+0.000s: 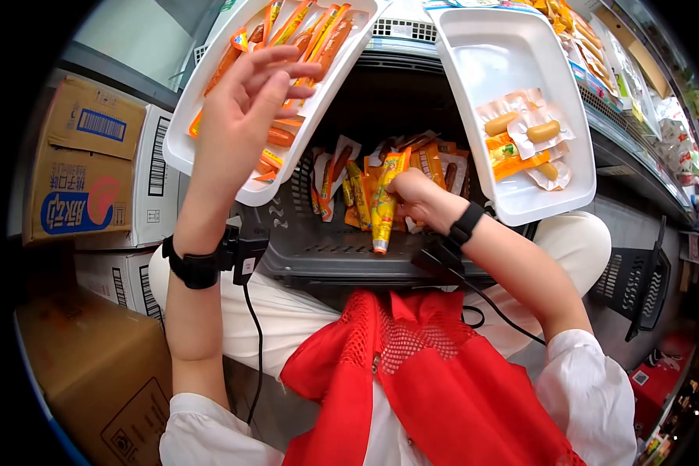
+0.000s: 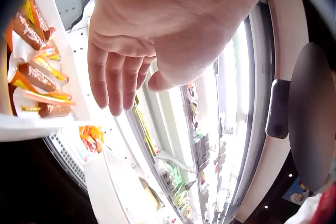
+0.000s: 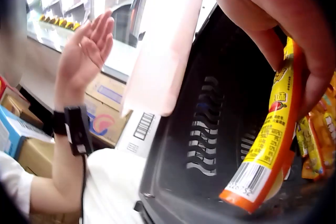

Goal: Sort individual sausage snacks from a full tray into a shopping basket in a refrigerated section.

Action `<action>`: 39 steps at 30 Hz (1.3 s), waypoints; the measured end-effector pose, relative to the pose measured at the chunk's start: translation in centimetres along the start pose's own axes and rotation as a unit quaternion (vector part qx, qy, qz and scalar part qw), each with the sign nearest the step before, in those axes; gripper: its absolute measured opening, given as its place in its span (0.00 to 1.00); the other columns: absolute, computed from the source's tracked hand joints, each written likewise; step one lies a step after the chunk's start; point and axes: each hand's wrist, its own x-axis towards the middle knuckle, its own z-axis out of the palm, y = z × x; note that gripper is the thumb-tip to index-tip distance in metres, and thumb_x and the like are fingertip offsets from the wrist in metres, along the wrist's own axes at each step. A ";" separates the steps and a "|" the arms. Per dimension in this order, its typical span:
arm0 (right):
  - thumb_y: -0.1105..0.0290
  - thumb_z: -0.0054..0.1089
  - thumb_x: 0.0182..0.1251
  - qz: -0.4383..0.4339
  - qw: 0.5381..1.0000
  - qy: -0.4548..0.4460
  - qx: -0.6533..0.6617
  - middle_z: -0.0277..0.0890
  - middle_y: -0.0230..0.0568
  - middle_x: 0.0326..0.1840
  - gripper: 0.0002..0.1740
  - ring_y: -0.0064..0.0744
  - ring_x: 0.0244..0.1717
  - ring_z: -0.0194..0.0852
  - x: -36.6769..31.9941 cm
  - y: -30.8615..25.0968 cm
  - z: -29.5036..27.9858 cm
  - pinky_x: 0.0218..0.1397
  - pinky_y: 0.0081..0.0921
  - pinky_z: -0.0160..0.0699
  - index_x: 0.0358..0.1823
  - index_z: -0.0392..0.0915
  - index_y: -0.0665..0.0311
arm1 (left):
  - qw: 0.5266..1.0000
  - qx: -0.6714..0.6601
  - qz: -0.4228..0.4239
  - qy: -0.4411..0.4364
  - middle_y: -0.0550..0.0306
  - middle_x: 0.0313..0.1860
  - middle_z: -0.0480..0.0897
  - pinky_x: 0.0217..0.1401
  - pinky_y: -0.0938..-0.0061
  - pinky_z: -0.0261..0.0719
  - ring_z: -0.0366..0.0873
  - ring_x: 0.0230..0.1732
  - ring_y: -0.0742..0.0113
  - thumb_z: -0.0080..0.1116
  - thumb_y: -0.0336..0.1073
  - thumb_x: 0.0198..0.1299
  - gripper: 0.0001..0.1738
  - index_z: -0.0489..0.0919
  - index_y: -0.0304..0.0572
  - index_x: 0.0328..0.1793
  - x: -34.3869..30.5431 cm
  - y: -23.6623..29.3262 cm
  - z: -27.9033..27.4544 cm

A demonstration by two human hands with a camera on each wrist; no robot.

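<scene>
My right hand (image 1: pixel 421 200) pinches a wrapped sausage (image 1: pixel 384 208) in a yellow and orange sleeve, held over the black basket (image 1: pixel 326 266). In the right wrist view, the barcode end of this sausage (image 3: pixel 257 169) points down, away from the fingers. More packaged sausages (image 1: pixel 357 194) lie in a heap inside the basket below it. Raised over the left white tray (image 1: pixel 318 116), my left hand (image 1: pixel 245 116) holds nothing, its fingers loosely extended. Orange-wrapped sausages (image 1: pixel 330 50) fill that tray, partly hidden by the hand. In the left wrist view, the left hand's fingers (image 2: pixel 115 82) hang relaxed.
A right white tray (image 1: pixel 505 66) holds several small packs of sausages (image 1: pixel 544 132). Cardboard boxes (image 1: pixel 93 155) are stacked at the left. Store shelving (image 1: pixel 629 147) runs along the right, with another black basket (image 1: pixel 637 279) on the floor. Cables trail from both wrist cameras.
</scene>
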 end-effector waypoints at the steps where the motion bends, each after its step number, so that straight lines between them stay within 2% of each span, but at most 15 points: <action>1: 0.85 0.35 0.59 0.004 0.999 0.031 -0.010 0.68 0.50 0.45 0.18 0.49 0.45 0.72 0.0 -0.3 1.3 0.49 0.54 0.73 0.52 0.61 0.69 | 1.000 -0.001 0.000 0.001 0.50 0.48 0.79 0.43 0.82 0.74 0.78 0.43 0.71 0.44 0.33 0.64 0.16 0.68 0.34 0.56 0.1 0.5 -0.5; 4: 0.80 0.44 0.59 -0.062 0.994 0.005 -0.091 0.67 0.45 0.46 0.19 0.37 0.45 0.71 3.5 0.8 1.9 0.43 0.43 0.73 0.54 0.61 0.69 | 0.999 0.021 0.018 0.042 0.51 0.45 0.80 0.43 0.82 0.74 0.78 0.42 0.72 0.44 0.34 0.64 0.15 0.69 0.33 0.54 0.6 0.9 -1.8; 7: 0.75 0.47 0.60 -0.147 0.965 0.088 -0.198 0.64 0.39 0.53 0.31 0.30 0.49 0.68 3.9 0.2 0.3 0.50 0.35 0.67 0.65 0.51 0.64 | 0.997 0.041 0.035 0.053 0.52 0.43 0.81 0.43 0.82 0.74 0.79 0.43 0.71 0.45 0.34 0.64 0.14 0.71 0.34 0.52 1.1 0.2 -2.4; 12: 0.71 0.46 0.64 -0.080 0.985 0.122 -0.089 0.64 0.40 0.53 0.26 0.32 0.51 0.68 1.1 -0.3 -1.5 0.51 0.38 0.67 0.63 0.55 0.63 | 0.999 0.022 0.038 0.021 0.53 0.43 0.81 0.46 0.81 0.75 0.78 0.41 0.72 0.46 0.33 0.63 0.13 0.72 0.33 0.50 1.3 0.2 -1.9; 15: 0.70 0.47 0.63 0.004 0.974 0.063 -0.219 0.65 0.39 0.51 0.25 0.31 0.49 0.69 2.7 0.4 -1.6 0.43 0.31 0.71 0.62 0.58 0.63 | 0.998 0.023 0.054 -0.011 0.53 0.46 0.80 0.45 0.83 0.73 0.78 0.45 0.72 0.43 0.35 0.65 0.16 0.70 0.36 0.55 1.8 0.1 -1.4; 18: 0.68 0.50 0.60 -0.002 0.920 -0.006 -0.391 0.71 0.43 0.46 0.21 0.32 0.45 0.72 7.9 2.3 -1.2 0.38 0.31 0.72 0.55 0.68 0.66 | 0.996 0.050 0.071 -0.011 0.52 0.48 0.79 0.47 0.82 0.73 0.77 0.47 0.71 0.42 0.36 0.65 0.17 0.70 0.36 0.56 2.0 1.2 -1.0; 20: 0.69 0.51 0.57 -0.162 0.722 -0.091 -0.666 0.77 0.49 0.40 0.15 0.39 0.39 0.75 12.4 4.2 -1.4 0.37 0.34 0.73 0.44 0.75 0.70 | 0.999 0.003 -0.004 0.051 0.50 0.40 0.79 0.41 0.81 0.76 0.77 0.42 0.70 0.42 0.31 0.64 0.14 0.69 0.30 0.52 1.7 3.3 -0.9; 22: 0.69 0.51 0.56 -0.163 0.644 -0.095 -0.741 0.78 0.54 0.36 0.14 0.46 0.36 0.76 14.3 5.4 -1.2 0.38 0.35 0.73 0.36 0.77 0.73 | 0.993 -0.074 -0.040 0.088 0.51 0.42 0.78 0.40 0.83 0.75 0.76 0.40 0.72 0.42 0.32 0.64 0.13 0.69 0.31 0.51 2.1 3.5 -2.3; 26: 0.68 0.48 0.58 -0.043 0.516 -0.211 -0.829 0.78 0.54 0.35 0.15 0.49 0.35 0.76 17.5 7.3 -0.8 0.39 0.38 0.73 0.39 0.77 0.72 | 0.983 -0.088 0.016 0.159 0.51 0.42 0.77 0.41 0.82 0.75 0.76 0.39 0.71 0.42 0.34 0.64 0.13 0.68 0.33 0.50 1.1 3.8 -5.1; 27: 0.68 0.48 0.58 -0.043 0.513 -0.213 -0.831 0.78 0.54 0.35 0.15 0.49 0.35 0.76 17.6 7.5 -0.5 0.39 0.38 0.73 0.39 0.77 0.72 | 0.979 -0.086 0.019 0.186 0.51 0.41 0.77 0.41 0.81 0.75 0.76 0.38 0.71 0.42 0.34 0.64 0.13 0.69 0.34 0.49 1.0 3.7 -5.8; 29: 0.68 0.47 0.59 -0.016 0.635 -0.146 -0.759 0.77 0.53 0.39 0.16 0.49 0.37 0.75 16.8 8.2 0.3 0.40 0.38 0.73 0.44 0.75 0.72 | 0.977 -0.086 0.019 0.196 0.51 0.41 0.77 0.40 0.82 0.74 0.76 0.38 0.71 0.43 0.35 0.64 0.13 0.69 0.34 0.49 0.8 3.2 -7.0; 32: 0.67 0.49 0.59 -0.061 0.602 -0.180 -0.775 0.76 0.54 0.44 0.18 0.49 0.40 0.75 16.2 8.2 1.6 0.43 0.38 0.74 0.47 0.73 0.72 | 0.973 -0.072 0.012 0.218 0.52 0.40 0.77 0.39 0.82 0.73 0.76 0.38 0.71 0.44 0.35 0.63 0.14 0.69 0.35 0.50 0.5 2.9 -8.3; 33: 0.62 0.51 0.58 -0.120 0.554 -0.210 -0.797 0.74 0.55 0.47 0.20 0.49 0.46 0.75 22.5 12.3 -1.5 0.46 0.38 0.74 0.48 0.74 0.69 | 0.972 -0.071 0.010 0.225 0.52 0.40 0.77 0.39 0.82 0.73 0.75 0.37 0.71 0.44 0.35 0.63 0.14 0.69 0.35 0.50 0.4 2.9 -8.6; 36: 0.58 0.52 0.57 -0.058 0.511 -0.129 -0.848 0.74 0.55 0.48 0.22 0.49 0.50 0.73 20.9 11.7 1.2 0.50 0.35 0.73 0.50 0.75 0.63 | 0.967 -0.065 0.016 0.244 0.52 0.40 0.77 0.40 0.82 0.73 0.75 0.38 0.71 0.43 0.35 0.63 0.14 0.68 0.35 0.51 0.4 3.0 -8.7; 39: 0.54 0.54 0.55 -0.008 0.555 -0.116 -0.824 0.73 0.48 0.52 0.24 0.44 0.53 0.72 22.0 12.7 1.1 0.52 0.33 0.72 0.51 0.75 0.58 | 0.968 -0.065 0.034 0.239 0.52 0.41 0.77 0.43 0.79 0.73 0.75 0.40 0.69 0.42 0.35 0.63 0.14 0.68 0.34 0.51 0.3 3.0 -9.3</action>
